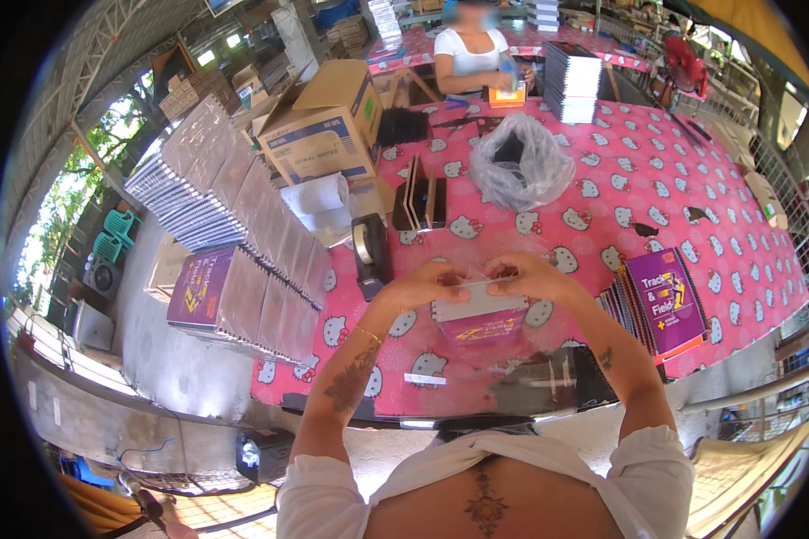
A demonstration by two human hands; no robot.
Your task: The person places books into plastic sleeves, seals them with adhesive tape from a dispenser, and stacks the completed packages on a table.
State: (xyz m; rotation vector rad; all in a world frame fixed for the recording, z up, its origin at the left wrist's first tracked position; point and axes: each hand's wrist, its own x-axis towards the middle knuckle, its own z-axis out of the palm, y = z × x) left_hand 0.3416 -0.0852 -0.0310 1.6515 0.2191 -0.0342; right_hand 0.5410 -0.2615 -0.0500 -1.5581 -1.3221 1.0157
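In front of me on the table stands a purple notebook bundle (482, 329), its pale page edges facing up and clear plastic film (487, 287) about it. My left hand (433, 283) pinches the film at the bundle's far left edge. At the far right edge, my right hand (523, 274) is closed on the same film with bent fingers. A clear plastic sheet (503, 377) lies between the bundle and me. Left of my left hand sits a black tape dispenser (368, 256). To the right, several purple notebooks (663, 301) with spiral binding lie fanned.
Tall stacks of plastic-wrapped notebooks (234, 216) fill the left side. Behind them is a cardboard box (324, 126). A black divided holder (420, 202) and a clear plastic bag (521, 171) stand farther back. Across the pink patterned table (602, 207) a person (472, 54) handles an orange item.
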